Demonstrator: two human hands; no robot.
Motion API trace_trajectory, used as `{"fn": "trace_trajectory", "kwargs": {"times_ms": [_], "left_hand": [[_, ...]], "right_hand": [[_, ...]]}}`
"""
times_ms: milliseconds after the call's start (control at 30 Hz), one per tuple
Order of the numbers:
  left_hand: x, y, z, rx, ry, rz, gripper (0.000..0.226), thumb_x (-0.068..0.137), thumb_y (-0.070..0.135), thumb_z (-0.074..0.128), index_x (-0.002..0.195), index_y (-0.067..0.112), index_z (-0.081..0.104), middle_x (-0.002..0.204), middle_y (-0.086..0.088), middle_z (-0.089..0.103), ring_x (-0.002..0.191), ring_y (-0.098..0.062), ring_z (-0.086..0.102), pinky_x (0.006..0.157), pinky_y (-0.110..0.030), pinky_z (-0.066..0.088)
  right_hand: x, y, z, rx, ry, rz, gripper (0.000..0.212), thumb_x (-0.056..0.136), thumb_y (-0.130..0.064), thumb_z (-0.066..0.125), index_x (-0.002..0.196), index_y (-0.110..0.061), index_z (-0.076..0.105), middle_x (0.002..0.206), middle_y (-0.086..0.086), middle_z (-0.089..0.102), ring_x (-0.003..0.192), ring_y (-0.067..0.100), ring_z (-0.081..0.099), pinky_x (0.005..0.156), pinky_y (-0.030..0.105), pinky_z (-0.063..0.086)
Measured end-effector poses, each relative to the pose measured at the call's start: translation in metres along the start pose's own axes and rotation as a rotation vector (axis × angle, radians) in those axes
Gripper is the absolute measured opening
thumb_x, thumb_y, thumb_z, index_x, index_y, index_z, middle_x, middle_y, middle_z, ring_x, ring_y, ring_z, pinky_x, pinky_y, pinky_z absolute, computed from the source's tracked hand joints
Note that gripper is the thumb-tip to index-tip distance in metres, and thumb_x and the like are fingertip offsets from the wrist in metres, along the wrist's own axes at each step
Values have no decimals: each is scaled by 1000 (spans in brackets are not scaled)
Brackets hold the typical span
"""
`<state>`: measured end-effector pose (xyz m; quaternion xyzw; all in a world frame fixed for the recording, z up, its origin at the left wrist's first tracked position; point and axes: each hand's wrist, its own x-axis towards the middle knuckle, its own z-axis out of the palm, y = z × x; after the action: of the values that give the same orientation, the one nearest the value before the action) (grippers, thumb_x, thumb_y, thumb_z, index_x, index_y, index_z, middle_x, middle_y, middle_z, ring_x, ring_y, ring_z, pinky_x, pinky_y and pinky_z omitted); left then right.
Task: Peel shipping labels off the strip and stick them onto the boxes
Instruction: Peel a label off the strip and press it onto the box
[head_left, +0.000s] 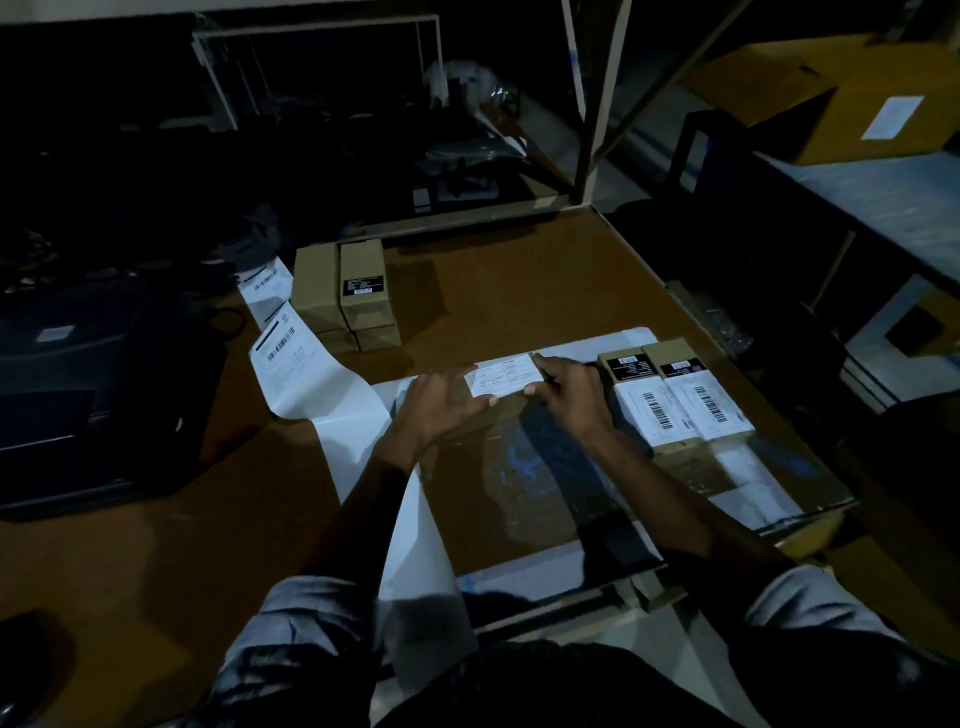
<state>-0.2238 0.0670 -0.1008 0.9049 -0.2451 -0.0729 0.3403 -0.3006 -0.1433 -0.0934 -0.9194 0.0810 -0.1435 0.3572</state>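
Observation:
A white shipping label (503, 378) lies on top of a small cardboard box (498, 415) in the middle of the table. My left hand (441, 405) lies flat on the label's left edge and on the box. My right hand (569, 392) presses its right edge with the fingertips. The label strip (291, 358) runs from the printer on the left across the table, and its bare white backing (358, 431) trails toward me. Two labelled boxes (675, 400) lie side by side to the right. A stack of unlabelled boxes (345, 291) stands at the back left.
A dark label printer (98, 395) sits on the left of the brown table (519, 291). A flat sheet of cardboard and plastic (545, 493) lies under my forearms. A metal rack (592, 104) rises behind the table, with a large carton (831, 93) at the far right.

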Motion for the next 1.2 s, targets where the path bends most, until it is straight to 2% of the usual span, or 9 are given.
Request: {"fn": "trace_trajectory", "kwargs": {"times_ms": [233, 367, 467, 533, 667, 800, 900, 1000, 1200], "left_hand": [[3, -2, -9, -102, -126, -9, 68, 80, 58, 72, 138, 28, 57, 134, 9, 64, 119, -8, 61, 99, -38, 54], [2, 0, -4, -53, -72, -8, 65, 79, 61, 69, 135, 30, 58, 131, 10, 66, 118, -8, 62, 95, -37, 57], [0, 1, 1, 16, -5, 14, 75, 74, 74, 58, 134, 27, 59, 128, 5, 68, 115, -12, 64, 87, -37, 60], [-1, 3, -1, -18, -17, 29, 70, 79, 68, 63, 134, 26, 60, 129, 7, 67, 115, -10, 64, 88, -34, 59], [-1, 5, -9, -89, -96, 51, 54, 88, 45, 73, 135, 23, 59, 132, 8, 65, 118, -6, 61, 93, -24, 55], [-1, 7, -12, -89, -124, 74, 57, 87, 40, 75, 138, 20, 58, 136, 5, 63, 122, -9, 59, 94, -24, 55], [0, 7, -13, -69, -126, 58, 60, 86, 42, 74, 139, 19, 57, 136, 4, 63, 121, -12, 60, 93, -31, 57], [1, 9, -14, -67, -130, 48, 63, 83, 48, 74, 138, 20, 58, 133, 2, 64, 118, -12, 61, 96, -35, 55], [1, 12, -13, -70, -137, 11, 61, 84, 39, 77, 138, 20, 57, 135, 2, 63, 122, -13, 58, 97, -32, 54]], "right_hand": [[11, 13, -5, 127, -104, 70, 43, 88, 11, 62, 129, -4, 64, 126, 10, 68, 117, 19, 63, 100, 24, 49], [14, 2, -9, 111, -216, 61, 45, 81, -15, 82, 124, -9, 69, 120, 6, 72, 111, 18, 67, 94, 25, 52], [13, -4, 8, -29, -80, 138, 67, 67, -49, 88, 117, -8, 68, 111, 6, 73, 102, 20, 68, 78, 25, 51], [12, -4, 16, -51, -10, 150, 75, 63, -57, 86, 117, -9, 67, 112, 7, 72, 102, 22, 68, 77, 26, 52], [9, -2, 12, -84, -19, 62, 55, 76, -46, 83, 115, -11, 68, 111, 8, 71, 104, 23, 66, 79, 28, 51], [6, 1, 10, -162, -19, -15, 48, 89, -26, 73, 132, -9, 59, 120, 13, 66, 112, 27, 62, 89, 32, 50], [6, -6, 10, -163, -27, 22, 58, 84, -44, 76, 127, -9, 61, 117, 13, 68, 110, 27, 64, 86, 33, 52], [2, -17, 14, -203, -21, 87, 88, 70, -69, 75, 127, -5, 59, 120, 15, 65, 110, 30, 63, 86, 41, 56], [-3, -15, 11, -276, -46, 66, 78, 84, -58, 70, 139, -7, 48, 128, 15, 58, 117, 31, 57, 91, 42, 53]]}}
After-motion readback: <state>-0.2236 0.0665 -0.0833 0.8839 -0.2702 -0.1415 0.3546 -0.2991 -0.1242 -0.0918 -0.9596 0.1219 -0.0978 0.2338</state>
